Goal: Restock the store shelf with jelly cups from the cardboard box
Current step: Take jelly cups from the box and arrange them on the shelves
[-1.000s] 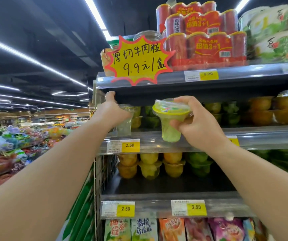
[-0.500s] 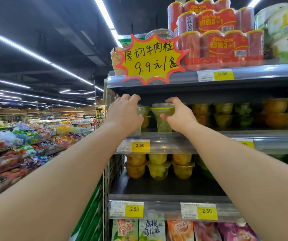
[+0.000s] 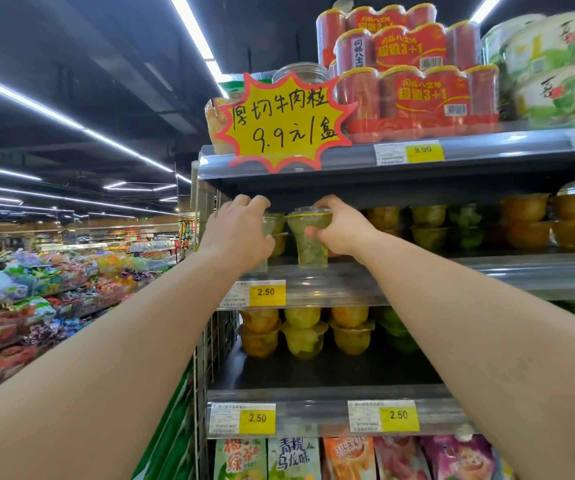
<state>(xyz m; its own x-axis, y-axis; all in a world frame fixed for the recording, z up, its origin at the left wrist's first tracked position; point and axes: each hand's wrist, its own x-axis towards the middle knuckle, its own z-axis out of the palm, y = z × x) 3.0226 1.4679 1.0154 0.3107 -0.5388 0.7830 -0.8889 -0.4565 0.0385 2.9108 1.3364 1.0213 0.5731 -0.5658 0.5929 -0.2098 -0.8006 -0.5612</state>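
Observation:
A green jelly cup (image 3: 310,242) stands upright on the middle shelf (image 3: 487,271), near its left end. My right hand (image 3: 343,230) grips it by the rim and side. My left hand (image 3: 239,233) is closed around a paler jelly cup (image 3: 268,225) just to the left, which the hand mostly hides. More jelly cups (image 3: 428,226), green, yellow and orange, are stacked along the same shelf to the right. The cardboard box is out of view.
The shelf below holds stacked yellow and orange cups (image 3: 303,332) behind 2.50 price tags (image 3: 267,292). Above, red can packs (image 3: 414,95) and a yellow starburst sign (image 3: 281,121) overhang the opening. An aisle with snack bins (image 3: 36,299) lies to the left.
My right hand carried the green cup forward from in front of the shelf and set it on the shelf board. My left hand stayed on the paler cup.

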